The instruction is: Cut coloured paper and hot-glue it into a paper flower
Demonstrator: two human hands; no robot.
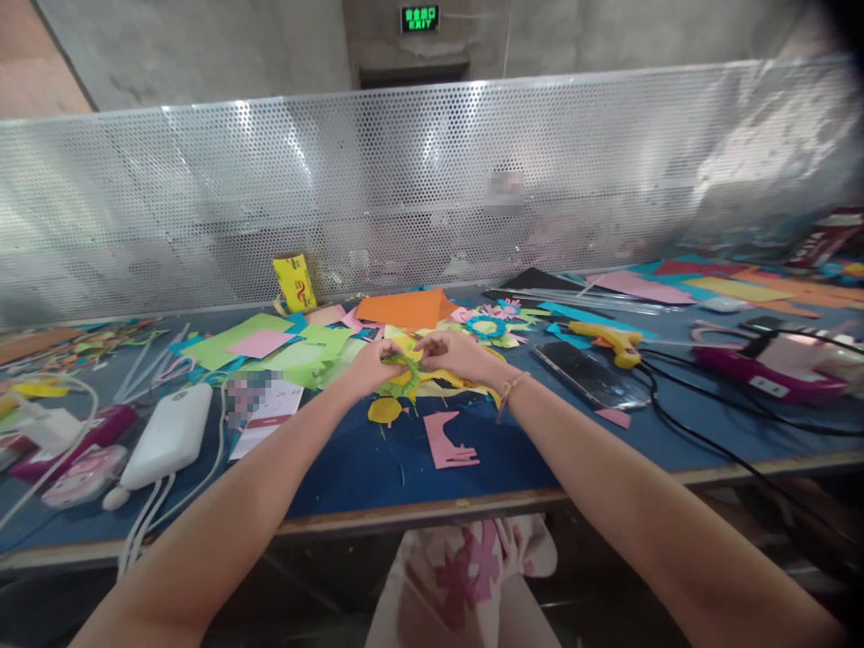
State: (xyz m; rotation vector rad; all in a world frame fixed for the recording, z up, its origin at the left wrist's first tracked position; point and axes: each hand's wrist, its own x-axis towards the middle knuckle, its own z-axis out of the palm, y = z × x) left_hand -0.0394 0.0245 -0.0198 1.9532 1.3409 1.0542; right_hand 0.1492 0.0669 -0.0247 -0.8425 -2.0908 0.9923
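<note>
Both hands meet over the table's middle around a green and yellow fringed paper piece [403, 382], perhaps a paper flower. My left hand [373, 367] is closed on its left side, fingertips pinching the paper. From the right, my right hand [455, 355] pinches the same piece near its top; its fingertips are partly hidden. A yellow paper disc [384, 410] lies just below my left hand. Nearer the table edge is a cut pink paper scrap [450, 441]. Behind the hands sits a folded orange paper [401, 309], with a blue paper ring [487, 328] to its right.
On the right are a black phone [589, 373], a yellow glue gun [611, 340] with a black cable, and a purple power strip [769, 373]. A white power bank [168, 436] with cables lies left. A perforated metal screen [418, 189] stands behind the table.
</note>
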